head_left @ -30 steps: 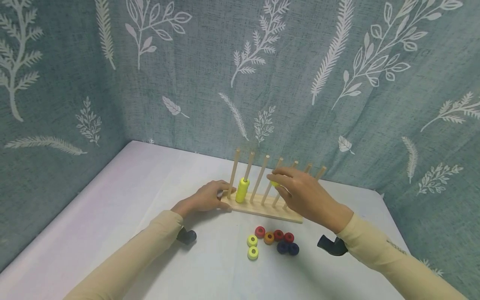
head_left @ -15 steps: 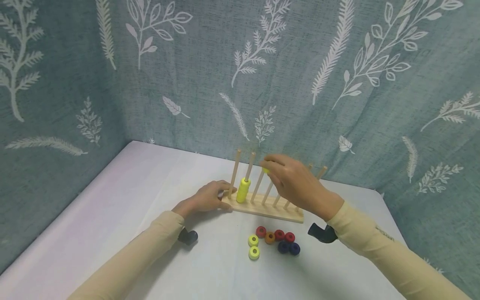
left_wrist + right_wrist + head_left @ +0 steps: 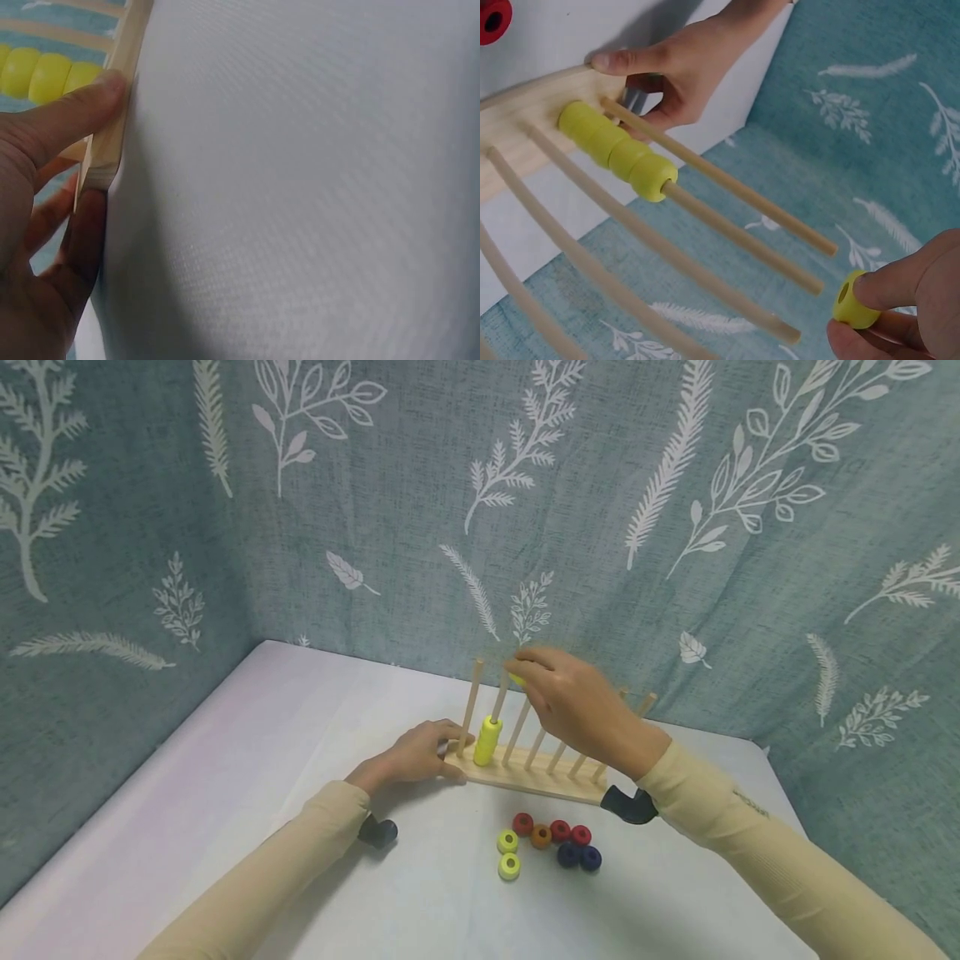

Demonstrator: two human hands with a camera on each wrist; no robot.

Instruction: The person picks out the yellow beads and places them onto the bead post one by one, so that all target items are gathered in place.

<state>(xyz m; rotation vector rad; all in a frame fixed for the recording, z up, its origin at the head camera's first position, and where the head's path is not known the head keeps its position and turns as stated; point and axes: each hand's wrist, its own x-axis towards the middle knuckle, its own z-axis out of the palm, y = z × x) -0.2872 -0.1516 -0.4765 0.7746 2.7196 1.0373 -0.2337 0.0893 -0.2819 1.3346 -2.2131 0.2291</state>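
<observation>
A wooden peg rack (image 3: 536, 783) stands on the white table with a row of upright pegs. My left hand (image 3: 422, 752) grips the left end of its base; in the left wrist view the thumb (image 3: 94, 101) lies along one side and the fingers curl round the other. A stack of yellow beads (image 3: 619, 150) fills the lower part of the second peg (image 3: 742, 236) from the left. My right hand (image 3: 581, 703) pinches one yellow bead (image 3: 856, 301) between thumb and fingers. In the right wrist view, that bead is just off this peg's tip, its hole facing the pegs.
In front of the rack lie loose beads: two yellow ones (image 3: 509, 866), an orange one (image 3: 541, 836), three red ones (image 3: 522, 824) and two dark blue ones (image 3: 568, 855). Behind the table hangs a patterned blue-green curtain (image 3: 420, 577).
My right hand has moved left and upward with the yellow bead, from over the middle pegs to near the second peg's top. The left hand and the rack have stayed put.
</observation>
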